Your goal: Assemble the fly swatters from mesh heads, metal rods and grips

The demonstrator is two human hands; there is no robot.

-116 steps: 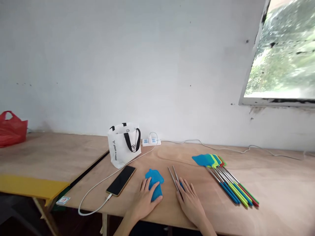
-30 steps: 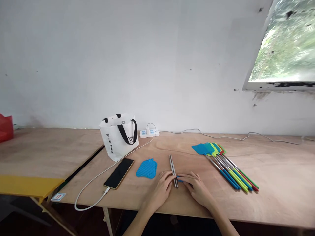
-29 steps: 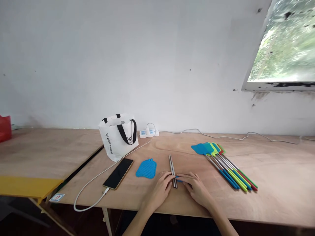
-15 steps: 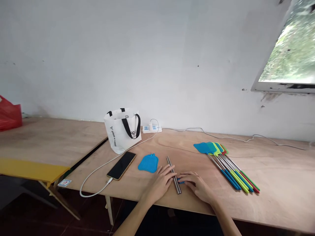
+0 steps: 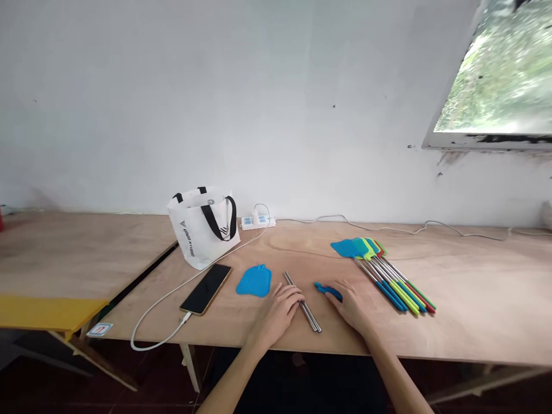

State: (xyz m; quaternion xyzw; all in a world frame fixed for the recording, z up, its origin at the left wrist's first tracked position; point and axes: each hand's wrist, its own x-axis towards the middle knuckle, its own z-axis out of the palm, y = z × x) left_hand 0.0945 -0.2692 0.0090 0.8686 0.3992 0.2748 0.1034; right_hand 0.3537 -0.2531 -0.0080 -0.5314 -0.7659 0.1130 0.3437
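My left hand [image 5: 278,310] lies on the plywood table [image 5: 474,310], its fingers flat and spread against two metal rods [image 5: 302,302] that run side by side. My right hand [image 5: 351,305] rests to the right of the rods, fingers curled over a small blue handle piece [image 5: 326,289]. A blue mesh swatter head [image 5: 254,282] lies loose just left of my left hand.
Several fly swatters with coloured heads and handles [image 5: 383,270] lie in a row at the right. A phone [image 5: 206,280] on a white cable, a white tote bag [image 5: 202,227] and a power strip [image 5: 257,220] stand to the left. A second table [image 5: 64,259] adjoins on the left.
My right hand has moved right, away from the rods, taking the blue handle piece with it. My left hand stays on the rods, which have turned slightly. The view shifted.
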